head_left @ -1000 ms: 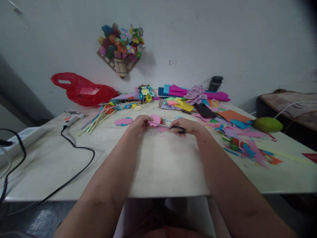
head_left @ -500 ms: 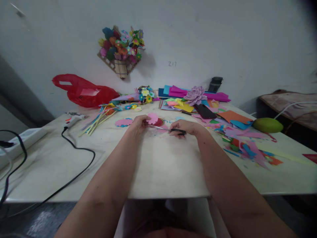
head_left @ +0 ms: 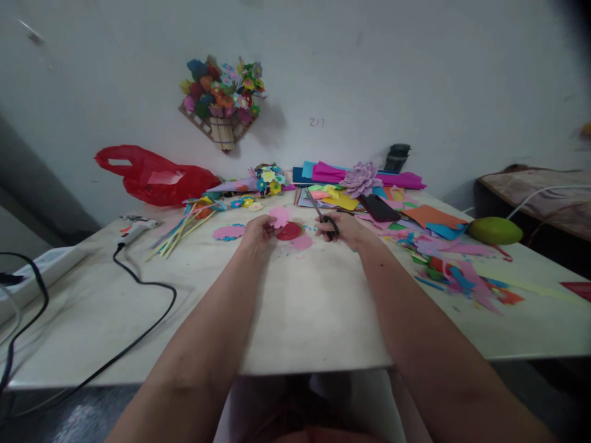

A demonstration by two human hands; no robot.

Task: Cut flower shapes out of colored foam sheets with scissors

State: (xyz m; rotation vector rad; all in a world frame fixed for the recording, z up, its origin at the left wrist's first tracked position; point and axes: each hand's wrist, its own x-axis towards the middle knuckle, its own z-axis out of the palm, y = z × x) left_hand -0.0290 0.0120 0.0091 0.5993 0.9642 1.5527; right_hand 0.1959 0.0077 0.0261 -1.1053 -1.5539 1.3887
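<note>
My left hand (head_left: 259, 232) pinches a pink scalloped paper cutout (head_left: 279, 217) by its edge, a little above the table. In my right hand (head_left: 340, 228) is a pair of black-handled scissors (head_left: 331, 226), with the blades pointing up and away to the left, apart from the paper. Between the two hands a red disc (head_left: 290, 231) lies on the table, and a plain pink paper piece (head_left: 302, 242) rests beside it. Left of my left hand lies a pink oval with a blue scalloped edge (head_left: 229, 232). Tiny paper scraps are scattered near the red disc.
A glue gun (head_left: 137, 229) with a black cord lies at the left, near a white power strip (head_left: 41, 277). A red plastic bag (head_left: 159, 178) sits at the back. Coloured paper scraps (head_left: 462, 271), a dark phone (head_left: 379, 208) and a green mango (head_left: 495, 230) are at the right.
My right hand has turned the scissors, so the blades swung from pointing left at the pink cutout to pointing up and away. My left hand keeps hold of the cutout.
</note>
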